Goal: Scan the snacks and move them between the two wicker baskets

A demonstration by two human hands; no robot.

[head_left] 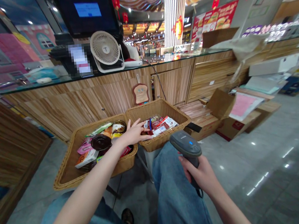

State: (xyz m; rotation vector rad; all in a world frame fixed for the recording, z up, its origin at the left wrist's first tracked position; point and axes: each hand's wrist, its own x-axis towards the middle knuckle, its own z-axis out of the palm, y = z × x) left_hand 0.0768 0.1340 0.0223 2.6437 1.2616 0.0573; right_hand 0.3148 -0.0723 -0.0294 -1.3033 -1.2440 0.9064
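Observation:
My right hand [203, 175] is wrapped round the handle of a dark grey barcode scanner [185, 143], held above my right knee. My left hand [135, 131] reaches over the inner rim between two wicker baskets, its fingers apart, and nothing shows in it. Its fingertips are at the left side of the packets [164, 125] in the right wicker basket [152, 146]; I cannot tell whether they touch. Beyond my left forearm, the left wicker basket [62, 169] holds a dark round-lidded container [101, 142], a jar [118, 126], a white box [87, 158] and other packets.
A wooden counter [85, 100] with a glass top runs behind the baskets, carrying a white fan [105, 48] and a monitor [88, 12]. A bread-shaped hanging [140, 93] is on its front. Cardboard boxes [205, 115] stand on the floor to the right.

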